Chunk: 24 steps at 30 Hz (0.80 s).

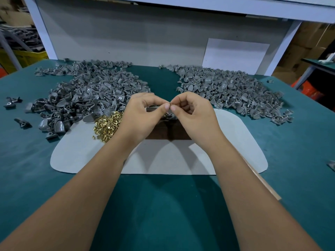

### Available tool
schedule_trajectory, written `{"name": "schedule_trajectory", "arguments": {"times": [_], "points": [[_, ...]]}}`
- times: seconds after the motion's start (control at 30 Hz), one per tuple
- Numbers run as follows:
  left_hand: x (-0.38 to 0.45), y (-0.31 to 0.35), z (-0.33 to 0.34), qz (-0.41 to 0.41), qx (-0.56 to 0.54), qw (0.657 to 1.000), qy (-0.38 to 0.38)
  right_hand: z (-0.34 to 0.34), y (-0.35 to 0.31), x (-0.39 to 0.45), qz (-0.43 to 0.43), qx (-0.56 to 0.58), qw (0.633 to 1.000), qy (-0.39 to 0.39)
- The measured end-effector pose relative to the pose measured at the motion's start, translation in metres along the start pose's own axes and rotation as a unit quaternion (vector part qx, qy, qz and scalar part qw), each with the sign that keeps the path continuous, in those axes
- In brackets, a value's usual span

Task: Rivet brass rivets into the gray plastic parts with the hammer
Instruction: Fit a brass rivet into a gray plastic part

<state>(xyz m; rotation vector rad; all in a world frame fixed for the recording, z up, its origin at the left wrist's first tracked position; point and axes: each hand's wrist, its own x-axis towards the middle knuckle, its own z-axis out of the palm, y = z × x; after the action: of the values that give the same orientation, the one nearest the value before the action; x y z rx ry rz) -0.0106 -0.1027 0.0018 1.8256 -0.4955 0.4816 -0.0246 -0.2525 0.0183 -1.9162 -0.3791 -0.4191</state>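
Brass rivet (171, 105) pinched between your left hand (143, 113) and right hand (192, 115) fingertips, too tiny to tell which way it points, gray plastic part (170, 115) just under your hands.

Mid-frame, the left hand (143, 113) and right hand (192, 113) pinch a brass rivet (171, 105) between gray part heaps (87, 95).

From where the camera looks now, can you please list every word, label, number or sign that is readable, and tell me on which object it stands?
No text can be read in this view.
Yellow bin at far left: dark marks on it, too blurred to read.
Cardboard boxes at far right: no legible print.
White sheet on the back panel: blank.
Gray plastic parts and brass rivets: no markings can be made out.
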Motion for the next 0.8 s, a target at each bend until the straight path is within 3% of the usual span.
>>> {"name": "schedule_trajectory", "arguments": {"times": [0.27, 0.57, 0.8], "points": [[-0.002, -0.012, 0.003, -0.109, -0.028, 0.994, -0.009, -0.01, 0.005, 0.005, 0.029, -0.059, 0.998, 0.008], [-0.001, -0.013, 0.004, -0.058, 0.043, 0.997, -0.01, -0.001, 0.01, 0.009, 0.023, -0.154, 0.988, -0.022], [-0.001, -0.014, 0.004, -0.075, 0.057, 0.996, -0.006, 0.002, 0.008, 0.01, -0.001, -0.231, 0.972, -0.033]]}}
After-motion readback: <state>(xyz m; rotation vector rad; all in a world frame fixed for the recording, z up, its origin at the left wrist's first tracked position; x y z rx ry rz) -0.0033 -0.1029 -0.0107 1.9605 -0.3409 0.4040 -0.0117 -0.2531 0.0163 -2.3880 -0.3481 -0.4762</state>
